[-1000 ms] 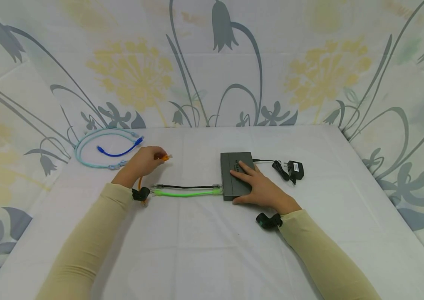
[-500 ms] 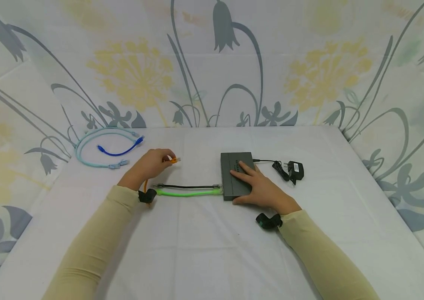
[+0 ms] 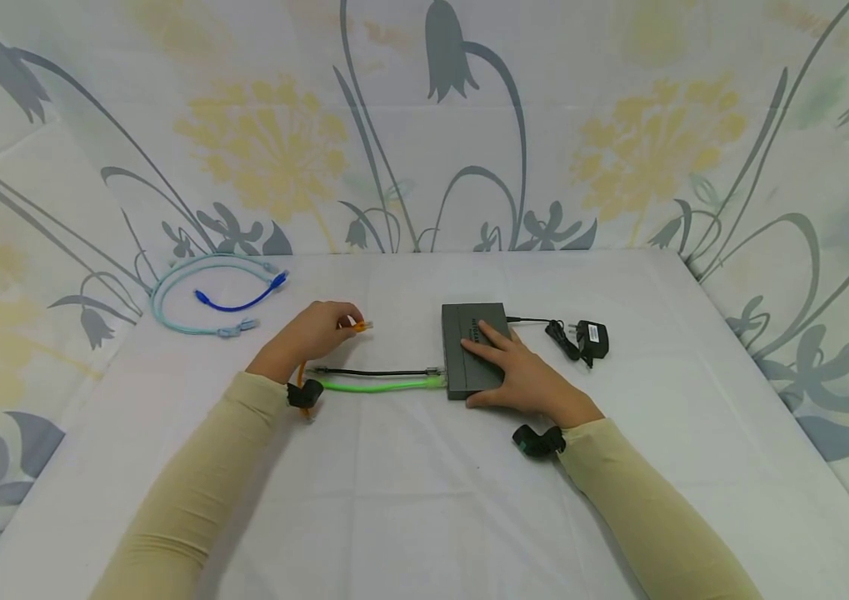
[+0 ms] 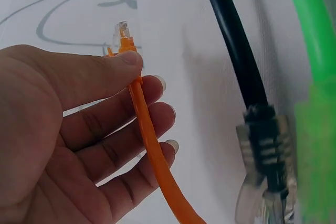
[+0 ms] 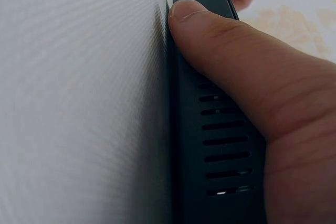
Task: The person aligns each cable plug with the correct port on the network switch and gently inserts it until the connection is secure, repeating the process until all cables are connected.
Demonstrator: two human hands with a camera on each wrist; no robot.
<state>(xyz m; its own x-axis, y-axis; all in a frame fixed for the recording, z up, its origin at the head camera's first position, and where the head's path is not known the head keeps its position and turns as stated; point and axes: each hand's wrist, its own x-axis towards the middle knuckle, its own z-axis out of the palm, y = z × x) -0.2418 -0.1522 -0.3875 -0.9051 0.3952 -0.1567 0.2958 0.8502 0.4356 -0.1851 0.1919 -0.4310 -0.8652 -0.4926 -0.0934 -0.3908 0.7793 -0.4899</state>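
My left hand (image 3: pixel 312 332) pinches an orange network cable (image 4: pixel 149 135) just behind its clear plug (image 4: pixel 123 28), between thumb and index finger. The plug points right, a short way from the grey network switch (image 3: pixel 461 350); the cable's rest hangs down past the wrist. My right hand (image 3: pixel 525 379) rests on the switch, fingers spread straight over its top. The thumb lies along the vented near side (image 5: pixel 223 145) in the right wrist view. A black cable (image 3: pixel 375 373) and a green cable (image 3: pixel 382 388) run from the switch's left side, their far plugs loose on the table.
A black power adapter (image 3: pixel 592 340) lies right of the switch, its lead plugged into the switch. At the back left of the white table (image 3: pixel 409 500) are a coiled light-blue cable (image 3: pixel 157 304) and a short blue cable (image 3: pixel 237 310). A floral cloth (image 3: pixel 394 125) hangs behind.
My left hand has moved right and slightly nearer with the orange cable, bringing its plug closer to the switch. The right hand and the switch have stayed in place.
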